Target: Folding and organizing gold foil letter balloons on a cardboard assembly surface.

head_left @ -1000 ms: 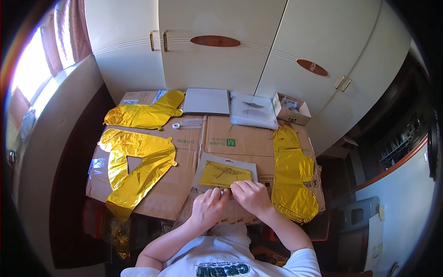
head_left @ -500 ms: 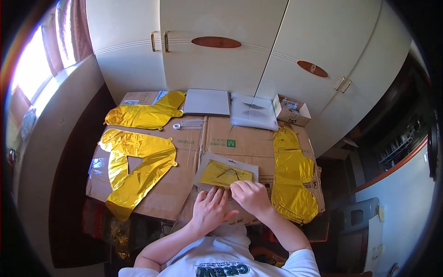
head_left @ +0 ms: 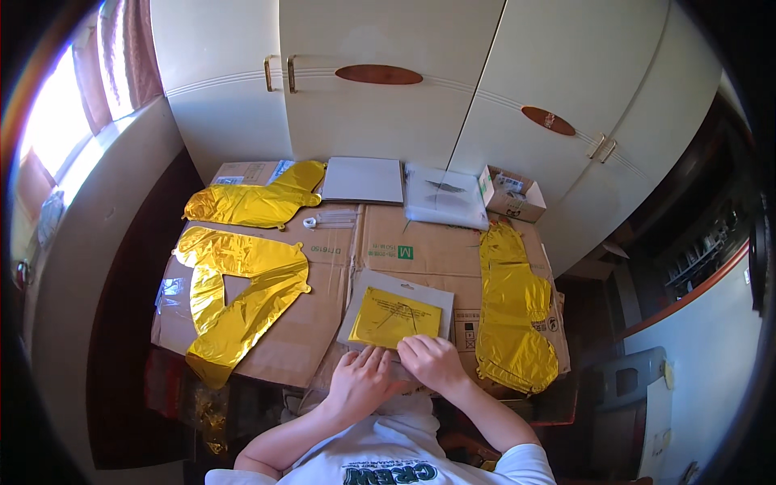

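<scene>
Just in front of me lies a flat package [head_left: 391, 280] with a pale card and a hang hole at its far edge. A folded gold foil balloon [head_left: 392, 311] with a thin dark bent line across it shows on the card. My left hand [head_left: 361, 380] rests at the package's near left edge, fingers stretched side by side and thumb apart. At the near right edge, the curled fingers of my right hand [head_left: 432, 361] pinch the package; the fingertips and the edge between them are hidden.
Flat gold foil balloons lie at left [head_left: 250, 283], far left [head_left: 259, 198] and right [head_left: 517, 315] on the cardboard [head_left: 323, 323]. Toward the back are thin clear straws [head_left: 335, 217], a white stack [head_left: 362, 179], clear plastic bags [head_left: 444, 198] and a small open box [head_left: 517, 206]. Cabinets [head_left: 364, 40] stand behind.
Both hands have come slightly nearer to me. The package's near side has come down toward me, so more of the gold foil face shows.
</scene>
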A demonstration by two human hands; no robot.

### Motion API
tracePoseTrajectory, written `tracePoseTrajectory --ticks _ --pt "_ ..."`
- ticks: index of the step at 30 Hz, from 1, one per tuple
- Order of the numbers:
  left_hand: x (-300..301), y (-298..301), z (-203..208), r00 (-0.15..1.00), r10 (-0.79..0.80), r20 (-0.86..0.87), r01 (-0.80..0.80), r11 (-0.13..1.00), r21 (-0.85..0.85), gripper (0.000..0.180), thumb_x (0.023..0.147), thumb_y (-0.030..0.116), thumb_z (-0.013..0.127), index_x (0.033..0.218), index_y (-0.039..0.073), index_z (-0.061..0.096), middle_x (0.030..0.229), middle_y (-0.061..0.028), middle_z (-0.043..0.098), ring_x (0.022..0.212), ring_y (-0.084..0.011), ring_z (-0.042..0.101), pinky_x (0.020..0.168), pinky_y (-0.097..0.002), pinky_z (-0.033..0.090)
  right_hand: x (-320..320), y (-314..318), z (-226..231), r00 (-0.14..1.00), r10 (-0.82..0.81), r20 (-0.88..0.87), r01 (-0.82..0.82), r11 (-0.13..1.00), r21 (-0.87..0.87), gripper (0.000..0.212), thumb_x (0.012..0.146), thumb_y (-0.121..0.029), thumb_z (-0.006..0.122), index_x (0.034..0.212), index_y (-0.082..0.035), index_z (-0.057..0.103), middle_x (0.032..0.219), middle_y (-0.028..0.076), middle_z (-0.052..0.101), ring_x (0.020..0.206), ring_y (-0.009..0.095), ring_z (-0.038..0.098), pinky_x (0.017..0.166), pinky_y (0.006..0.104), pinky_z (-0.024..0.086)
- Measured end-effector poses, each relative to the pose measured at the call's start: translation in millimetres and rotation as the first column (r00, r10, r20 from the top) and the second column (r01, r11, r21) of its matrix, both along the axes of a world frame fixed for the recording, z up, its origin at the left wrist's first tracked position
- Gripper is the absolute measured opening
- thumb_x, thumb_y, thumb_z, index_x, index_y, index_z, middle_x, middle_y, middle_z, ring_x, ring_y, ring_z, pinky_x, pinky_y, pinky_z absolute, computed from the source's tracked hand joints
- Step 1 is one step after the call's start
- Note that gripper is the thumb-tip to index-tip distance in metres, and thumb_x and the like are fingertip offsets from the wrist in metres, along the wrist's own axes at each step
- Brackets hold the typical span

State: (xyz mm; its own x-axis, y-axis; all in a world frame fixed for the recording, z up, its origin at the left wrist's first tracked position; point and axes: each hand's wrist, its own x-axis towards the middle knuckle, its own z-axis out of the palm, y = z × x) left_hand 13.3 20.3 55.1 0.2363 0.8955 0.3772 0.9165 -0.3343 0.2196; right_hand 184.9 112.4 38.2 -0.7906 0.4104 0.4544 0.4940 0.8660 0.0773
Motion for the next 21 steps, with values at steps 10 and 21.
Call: tracePoseTrajectory --ticks 10,21 --pt "-27.6 20.5 -12.8 0.990 0.054 0.132 -0.053 0.999 -0.006 0.026 0.082 0.016 0.064 0.105 0.003 0.062 0.111 -0.0137 0.064 0.108 -0.0289 0.059 0.091 -0.0401 0.046 5.5 -22.4 -11.8 0.971 -0.082 -0.226 0.049 0.988 -0.147 0.018 0.085 -0.015 0.063 0.100 -0.006 0.066 0.102 0.006 0.067 0.100 0.022 0.064 0.084 0.0372 0.053" --pt "-9.0 89.0 -77.2 0.998 0.063 0.010 -0.062 0.998 -0.033 0.049 0.094 0.026 0.049 0.136 0.000 0.048 0.143 -0.0163 0.046 0.137 -0.0311 0.039 0.113 -0.0464 0.029 -21.9 28.3 -69.5 0.937 -0.346 -0.044 0.307 0.879 -0.364 0.056 0.091 -0.018 0.053 0.139 0.006 0.038 0.145 0.024 0.039 0.137 0.038 0.036 0.113 0.0508 0.026"
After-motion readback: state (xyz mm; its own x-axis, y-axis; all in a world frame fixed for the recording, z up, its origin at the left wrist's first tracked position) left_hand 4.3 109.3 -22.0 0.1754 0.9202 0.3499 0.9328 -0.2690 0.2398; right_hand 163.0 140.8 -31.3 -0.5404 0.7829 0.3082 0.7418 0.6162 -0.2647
